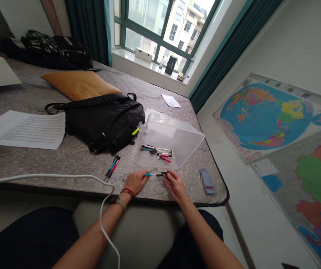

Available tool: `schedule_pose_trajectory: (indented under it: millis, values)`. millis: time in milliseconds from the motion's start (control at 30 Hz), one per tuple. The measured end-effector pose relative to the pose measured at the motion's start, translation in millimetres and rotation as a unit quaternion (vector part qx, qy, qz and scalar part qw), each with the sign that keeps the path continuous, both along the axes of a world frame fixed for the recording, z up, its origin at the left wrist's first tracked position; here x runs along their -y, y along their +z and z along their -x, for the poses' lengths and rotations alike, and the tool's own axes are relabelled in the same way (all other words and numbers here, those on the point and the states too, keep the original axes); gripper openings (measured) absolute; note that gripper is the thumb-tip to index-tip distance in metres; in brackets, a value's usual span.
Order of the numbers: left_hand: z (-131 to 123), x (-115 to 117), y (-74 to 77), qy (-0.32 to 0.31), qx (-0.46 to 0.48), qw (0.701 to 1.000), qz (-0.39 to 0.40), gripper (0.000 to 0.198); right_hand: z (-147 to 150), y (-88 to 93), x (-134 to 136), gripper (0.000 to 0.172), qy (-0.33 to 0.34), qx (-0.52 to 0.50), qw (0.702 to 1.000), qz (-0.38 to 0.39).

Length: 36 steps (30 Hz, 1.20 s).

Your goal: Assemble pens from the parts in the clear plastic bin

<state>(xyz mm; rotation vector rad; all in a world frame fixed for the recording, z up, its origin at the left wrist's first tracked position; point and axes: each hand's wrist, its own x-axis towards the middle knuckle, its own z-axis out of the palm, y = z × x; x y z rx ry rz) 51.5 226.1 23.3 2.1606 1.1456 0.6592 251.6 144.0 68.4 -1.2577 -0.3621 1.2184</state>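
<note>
While both arms reach over the near edge of the grey mattress, a thin pen is held between the two hands. The left hand has its grip closed in a small pinch on the blue end. The right hand pinches the black end with thumb and finger, and its other fingers curl loosely. From here I can't tell if the pen is whole or in bits. It sits just on the near side of the clear tub. Inside the tub is a little heap of pen parts, some black, some red, some blue. Left of the hands, two pens, one blue and one red, lie close together. Farther back, a black bag lies left of the tub.
</note>
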Motion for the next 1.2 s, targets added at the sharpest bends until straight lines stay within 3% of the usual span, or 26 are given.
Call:
schedule_pose_trajectory:
  millis: [733, 933, 1200]
  values:
    - [-6, 2, -2.0, 0.001, -0.073, 0.997, -0.026, 0.03, -9, -6.1, 5, 0.032, -0.03, 0.05, 0.998, -0.023]
    - [-5, 2, -0.3, -0.005, -0.085, 0.996, -0.026, 0.029, -5, -8.2, 3, 0.035, -0.013, 0.081, 0.996, -0.02]
    - [-6, 3, -0.1, -0.01, -0.1, 0.994, -0.041, 0.029, 8, -18.3, -1, 0.041, 0.044, 0.195, 0.98, -0.005]
